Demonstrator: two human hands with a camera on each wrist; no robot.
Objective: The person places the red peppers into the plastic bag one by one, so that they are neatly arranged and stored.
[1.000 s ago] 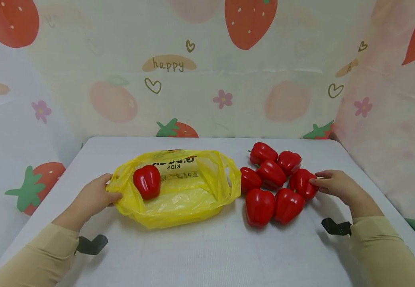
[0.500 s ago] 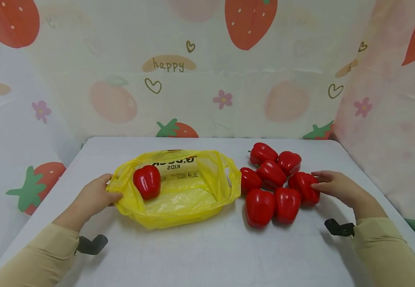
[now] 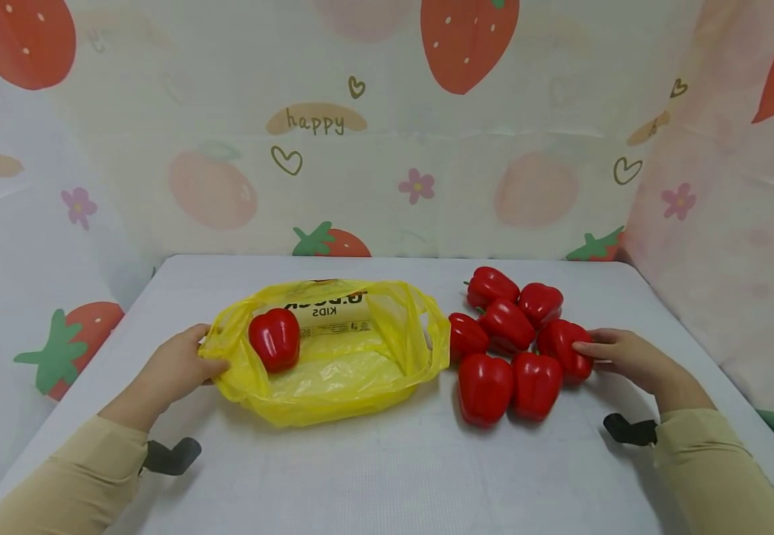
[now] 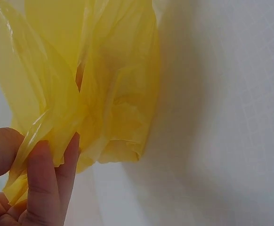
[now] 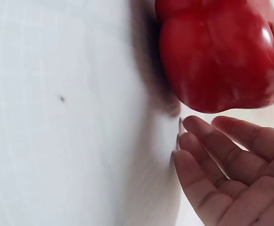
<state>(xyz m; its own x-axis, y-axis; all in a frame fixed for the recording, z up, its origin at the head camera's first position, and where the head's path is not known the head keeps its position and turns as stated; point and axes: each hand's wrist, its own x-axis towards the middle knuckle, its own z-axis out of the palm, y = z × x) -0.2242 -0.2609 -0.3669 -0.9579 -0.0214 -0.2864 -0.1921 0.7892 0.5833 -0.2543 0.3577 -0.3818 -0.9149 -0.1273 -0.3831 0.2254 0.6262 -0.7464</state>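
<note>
The yellow bag was pinched by the left hand. Beside the right hand, its fingers relaxed, a red pepper was seemingly touched.

Red peppers are glowing against a white bench as a yellow bag is showing black lettering, beige sleeves are contrasting with black wrist devices, and a cream backdrop is sporting red strawberries.
</note>
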